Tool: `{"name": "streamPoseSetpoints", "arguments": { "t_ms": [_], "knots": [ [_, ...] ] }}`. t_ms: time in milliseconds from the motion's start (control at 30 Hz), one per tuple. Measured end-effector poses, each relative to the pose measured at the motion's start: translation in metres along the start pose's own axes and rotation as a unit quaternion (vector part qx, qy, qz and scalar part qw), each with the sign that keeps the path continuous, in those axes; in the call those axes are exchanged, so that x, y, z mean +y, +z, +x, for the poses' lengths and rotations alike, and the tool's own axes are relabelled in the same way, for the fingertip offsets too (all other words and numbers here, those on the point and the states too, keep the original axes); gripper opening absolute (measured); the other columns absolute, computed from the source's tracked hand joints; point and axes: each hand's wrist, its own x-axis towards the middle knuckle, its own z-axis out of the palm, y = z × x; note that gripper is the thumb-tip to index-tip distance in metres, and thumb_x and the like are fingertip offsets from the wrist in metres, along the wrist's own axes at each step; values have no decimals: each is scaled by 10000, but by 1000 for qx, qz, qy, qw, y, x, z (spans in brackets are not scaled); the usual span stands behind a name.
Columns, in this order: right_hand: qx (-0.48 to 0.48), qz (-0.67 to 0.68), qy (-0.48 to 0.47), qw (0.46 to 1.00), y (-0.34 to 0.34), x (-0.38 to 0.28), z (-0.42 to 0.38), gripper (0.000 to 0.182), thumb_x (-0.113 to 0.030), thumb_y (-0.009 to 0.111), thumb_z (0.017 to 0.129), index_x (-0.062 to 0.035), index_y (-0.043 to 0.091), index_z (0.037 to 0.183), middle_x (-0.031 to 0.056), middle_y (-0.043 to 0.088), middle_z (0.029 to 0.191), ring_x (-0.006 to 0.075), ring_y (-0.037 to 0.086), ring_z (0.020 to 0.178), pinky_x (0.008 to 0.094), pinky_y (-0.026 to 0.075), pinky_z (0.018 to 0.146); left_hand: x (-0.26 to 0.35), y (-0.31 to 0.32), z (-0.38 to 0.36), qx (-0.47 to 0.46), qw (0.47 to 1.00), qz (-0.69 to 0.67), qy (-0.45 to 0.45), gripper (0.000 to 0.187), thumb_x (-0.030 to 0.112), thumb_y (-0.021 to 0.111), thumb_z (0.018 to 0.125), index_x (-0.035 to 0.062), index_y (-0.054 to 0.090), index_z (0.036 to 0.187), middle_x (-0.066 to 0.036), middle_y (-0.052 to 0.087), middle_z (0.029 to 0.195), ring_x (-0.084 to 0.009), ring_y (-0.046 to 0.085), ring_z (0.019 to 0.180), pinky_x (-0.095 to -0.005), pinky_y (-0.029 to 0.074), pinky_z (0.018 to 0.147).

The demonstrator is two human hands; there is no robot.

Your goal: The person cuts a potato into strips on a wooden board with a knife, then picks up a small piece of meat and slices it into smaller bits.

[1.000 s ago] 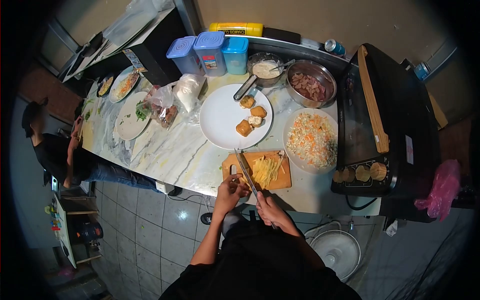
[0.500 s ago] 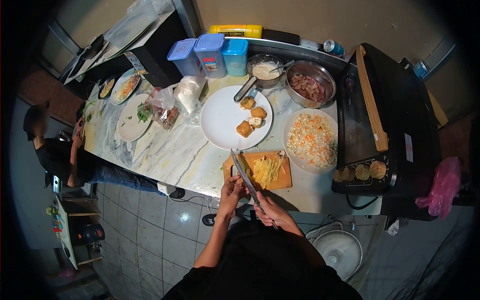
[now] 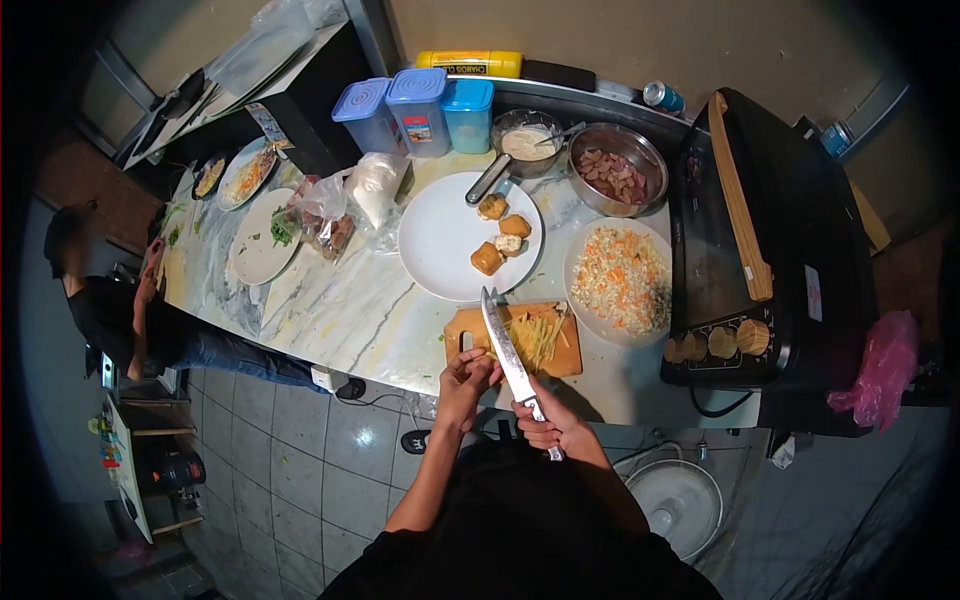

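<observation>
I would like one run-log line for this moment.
right hand: gripping knife, blade over cutting board | left hand: by board's near edge, grip unclear | board: pale yellow strips

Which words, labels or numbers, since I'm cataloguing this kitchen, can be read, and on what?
"CHAMOIS CL": yellow tube; its ending is unclear.
Too small or blurred to read: container label, cabinet sticker, oven sticker, oven panel, left can, right can.
</observation>
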Motion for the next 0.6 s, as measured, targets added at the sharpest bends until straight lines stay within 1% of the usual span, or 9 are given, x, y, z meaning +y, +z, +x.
{"name": "streamPoseSetpoints", "arguments": {
  "t_ms": [67, 200, 300, 367, 400, 467, 600],
  "knots": [
    [-3, -3, -2, 1000, -3, 0, 0, 564, -651, 299, 891, -141, 369, 660, -69, 226, 386, 37, 177, 255, 205, 167, 232, -1, -1, 2, -14, 1000, -4, 7, 281, 4, 572, 872, -32, 445, 1120, -120, 606, 960, -184, 619, 877, -288, 521, 813],
    [-32, 17, -3, 999, -5, -2, -2, 559, -645, 298, 895, -142, 370, 663, -67, 230, 383, 39, 179, 253, 207, 172, 229, 7, 13, -2, -7, 1000, -23, 10, 276, -3, 587, 862, -19, 466, 1110, -103, 608, 944, -170, 616, 847, -277, 513, 783],
    [-49, 27, -9, 998, -6, -3, -3, 559, -644, 293, 897, -141, 372, 666, -63, 230, 381, 43, 177, 253, 211, 174, 230, 11, 23, -3, -20, 1000, -12, 2, 263, 39, 567, 887, -2, 458, 1123, -94, 604, 929, -159, 602, 834, -275, 495, 760],
    [-55, 36, -16, 998, -6, -3, -6, 559, -643, 289, 898, -141, 372, 667, -60, 230, 380, 46, 176, 253, 214, 174, 231, 11, 30, -1, -25, 998, -39, -30, 246, 112, 530, 926, 20, 443, 1136, -85, 590, 923, -151, 583, 817, -281, 484, 761],
    [-52, 35, -19, 998, -6, -3, -8, 559, -643, 286, 898, -141, 371, 668, -58, 230, 379, 50, 174, 253, 219, 173, 232, 12, 35, -1, -29, 998, -37, -32, 246, 112, 530, 926, 20, 443, 1136, -85, 590, 923, -151, 583, 817, -281, 484, 761],
    [-49, 36, -27, 998, -8, -3, -11, 558, -643, 284, 899, -141, 370, 668, -55, 229, 378, 53, 173, 253, 223, 172, 233, 14, 43, 0, -46, 996, -36, -62, 235, 163, 492, 952, 46, 432, 1147, -74, 571, 916, -150, 572, 807, -277, 478, 765],
    [-64, 55, -54, 995, -13, 0, -18, 563, -646, 276, 898, -141, 369, 670, -52, 228, 377, 60, 173, 253, 229, 170, 234, 6, 51, 9, -89, 991, -64, -75, 231, 160, 493, 951, 63, 436, 1154, -73, 565, 941, -143, 569, 807, -279, 483, 761]
  ]
}}
